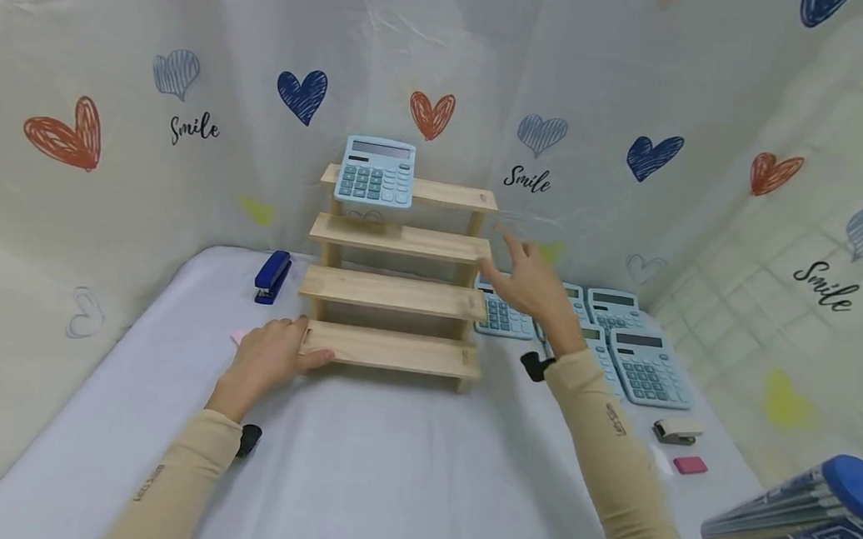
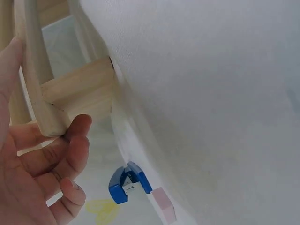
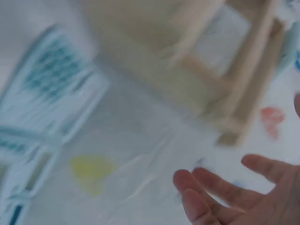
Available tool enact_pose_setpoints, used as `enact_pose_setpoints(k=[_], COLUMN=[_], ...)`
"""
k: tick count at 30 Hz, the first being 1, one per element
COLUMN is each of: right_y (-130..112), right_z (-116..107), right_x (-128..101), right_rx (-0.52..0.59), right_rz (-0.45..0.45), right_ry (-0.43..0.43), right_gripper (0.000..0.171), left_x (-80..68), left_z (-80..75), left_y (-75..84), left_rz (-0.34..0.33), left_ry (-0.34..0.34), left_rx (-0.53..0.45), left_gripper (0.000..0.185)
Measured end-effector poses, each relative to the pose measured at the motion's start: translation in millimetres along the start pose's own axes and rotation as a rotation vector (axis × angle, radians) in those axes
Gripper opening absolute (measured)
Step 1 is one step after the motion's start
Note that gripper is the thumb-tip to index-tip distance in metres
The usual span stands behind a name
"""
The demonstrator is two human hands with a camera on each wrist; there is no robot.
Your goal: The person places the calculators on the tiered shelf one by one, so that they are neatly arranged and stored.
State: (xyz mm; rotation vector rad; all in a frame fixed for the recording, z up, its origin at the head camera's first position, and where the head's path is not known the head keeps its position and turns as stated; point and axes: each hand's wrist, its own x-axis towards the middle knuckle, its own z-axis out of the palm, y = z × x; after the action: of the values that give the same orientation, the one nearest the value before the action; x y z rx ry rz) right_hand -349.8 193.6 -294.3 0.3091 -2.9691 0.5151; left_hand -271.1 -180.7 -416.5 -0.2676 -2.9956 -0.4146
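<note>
A wooden tiered shelf rack [image 1: 392, 292] stands on the white-covered table. My left hand [image 1: 268, 354] grips the left end of its lowest shelf, thumb over the front edge; the left wrist view shows the fingers [image 2: 77, 154] curled around the board's end. A light blue calculator [image 1: 375, 172] leans upright on the top shelf, at its left. My right hand [image 1: 526, 286] is in the air by the rack's right side, fingers spread and holding nothing. In the right wrist view, which is blurred, the fingers [image 3: 225, 192] are apart from the wood.
Several light blue calculators [image 1: 650, 368] lie right of the rack, partly behind my right arm. A blue stapler [image 1: 272, 277] and a pink eraser [image 2: 163, 199] are at the left. On the right are a white stapler [image 1: 677, 430], a pink block [image 1: 690, 465] and a blue-lidded pencil tub [image 1: 797, 521].
</note>
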Motion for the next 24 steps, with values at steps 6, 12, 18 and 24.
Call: enact_pose_setpoints(k=[6, 12, 18, 24], right_y=[92, 145, 164, 164], right_z=[10, 34, 52, 54], right_x=[-42, -66, -71, -75], right_rx=[-0.134, -0.146, -0.171, -0.157], right_rz=[0.125, 0.241, 0.302, 0.379], right_ry=[-0.155, -0.261, -0.3, -0.342], right_gripper=[0.094, 0.095, 0.105, 0.107], left_x=[-2.5, -4.5, -4.0, -2.8], left_z=[-7.2, -10.7, -6.4, -2.8], left_y=[-5.3, -9.9, -5.1, 3.5], left_rz=[-0.013, -0.011, 0.014, 0.015], left_ry=[0.003, -0.01, -0.017, -0.016], left_rx=[-0.009, -0.01, -0.014, -0.023], left_gripper=[0.083, 0.083, 0.086, 0.087])
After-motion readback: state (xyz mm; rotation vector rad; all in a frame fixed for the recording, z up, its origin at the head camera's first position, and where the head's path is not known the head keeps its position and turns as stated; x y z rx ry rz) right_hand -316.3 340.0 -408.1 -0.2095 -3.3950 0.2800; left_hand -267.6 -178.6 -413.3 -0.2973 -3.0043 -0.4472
